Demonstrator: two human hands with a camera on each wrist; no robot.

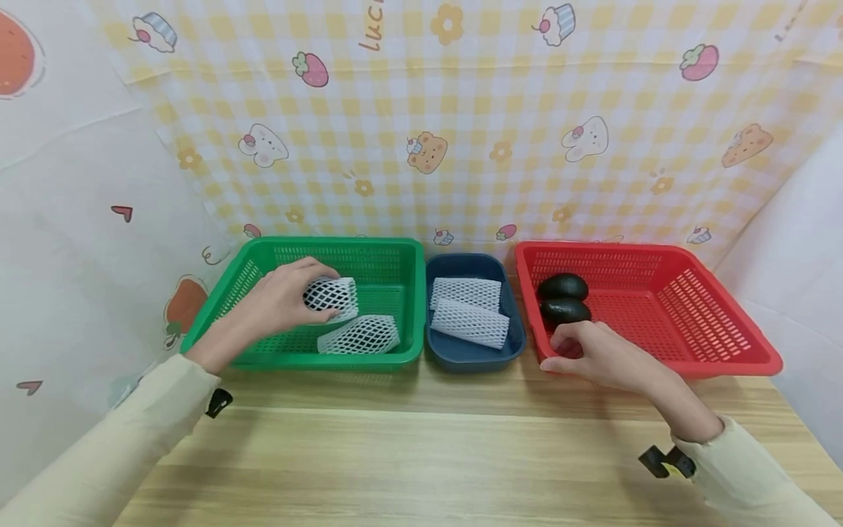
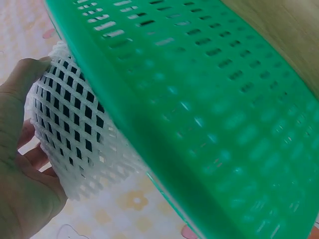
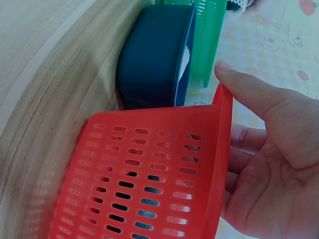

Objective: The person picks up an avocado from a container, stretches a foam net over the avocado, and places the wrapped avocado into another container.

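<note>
My left hand [image 1: 286,296] holds a netted avocado [image 1: 332,298] above the green basket [image 1: 424,307]; its dark skin shows through the white foam net. In the left wrist view, thumb and fingers curl round the foam net [image 2: 75,119] beside the basket's rim. A second netted avocado [image 1: 361,335] lies in the green basket. My right hand [image 1: 609,355] is at the near left corner of the red basket [image 1: 698,289], thumb by the rim and loosely bent fingers inside. Nothing shows in its grasp. Two bare, dark avocados [image 1: 563,286] lie just beyond it.
Between the baskets stands a small dark blue bin [image 1: 474,360] holding two flat white foam nets [image 1: 470,323]. All three containers sit on a wooden table [image 1: 421,454] against a yellow checked cloth [image 1: 395,95] at the back.
</note>
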